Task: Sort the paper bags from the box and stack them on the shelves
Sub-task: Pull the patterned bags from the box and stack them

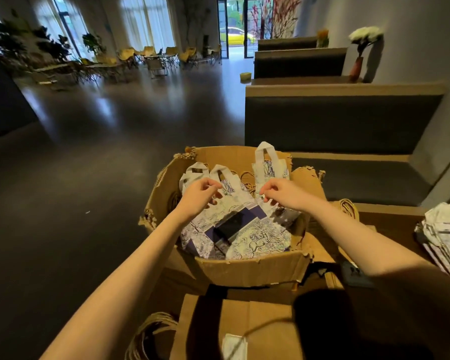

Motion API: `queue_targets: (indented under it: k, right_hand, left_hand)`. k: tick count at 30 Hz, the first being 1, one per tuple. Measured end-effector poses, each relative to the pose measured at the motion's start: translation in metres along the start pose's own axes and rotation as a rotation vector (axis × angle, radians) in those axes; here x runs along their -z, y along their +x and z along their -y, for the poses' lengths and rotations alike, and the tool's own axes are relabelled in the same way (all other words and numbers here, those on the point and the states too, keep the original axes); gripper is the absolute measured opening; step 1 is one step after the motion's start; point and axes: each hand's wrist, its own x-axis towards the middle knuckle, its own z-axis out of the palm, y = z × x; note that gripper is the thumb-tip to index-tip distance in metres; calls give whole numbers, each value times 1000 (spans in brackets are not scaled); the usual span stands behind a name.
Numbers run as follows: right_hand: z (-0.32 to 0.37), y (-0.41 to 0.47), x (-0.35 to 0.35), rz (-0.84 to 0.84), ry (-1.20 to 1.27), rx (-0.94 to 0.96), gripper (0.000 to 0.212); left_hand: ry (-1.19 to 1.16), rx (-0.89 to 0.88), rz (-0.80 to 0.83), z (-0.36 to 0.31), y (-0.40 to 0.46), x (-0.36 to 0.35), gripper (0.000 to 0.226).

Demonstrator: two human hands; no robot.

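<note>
I see a torn cardboard box (255,268) standing ahead of me, its rim ragged on the left and right edges. It holds a loose heap of white paper bags printed in blue and purple (255,240), lying flat and overlapping, with several white loop handles (264,154) sticking up toward the far wall of the box. A dark flat item lies among them near the centre; I cannot tell what it is.

My left hand (200,196) is over the bags on the left side of the box, fingers curled; whether they actually pinch a bag edge I cannot tell. My right hand (281,193) is over the bags on the right side, fingers likewise curled downward, grasp not clear.

A stack of the same printed bags (444,242) sits on the wooden ledge at the far right. Brown kraft bags with twine handles (234,331) lie just in front of the box, nearest me.
</note>
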Motion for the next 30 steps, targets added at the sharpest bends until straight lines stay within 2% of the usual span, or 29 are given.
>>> queue_targets:
  k: [11,15,19,22,27,30]
  right_hand:
    - [-26,64,-50,-3,-138,-288,36]
    - [-37,85,-60,38,-167,-310,57]
    - [-54,104,-74,100,-184,-415,80]
    - [-61,112,-84,73,-200,-480,90]
    - [-61,119,-94,6,-178,-540,106]
    - [-61,119,-90,84,-38,-574,107]
  left_hand:
    - [-37,64,74,46,67,15,18]
    - [-71,94,35,57,84,11,18]
    - [-88,137,11,75,94,8,19]
    - [-102,165,-6,83,96,9,18]
    - [-51,148,-12,86,97,8,20]
    - [-39,129,-12,86,95,8,21]
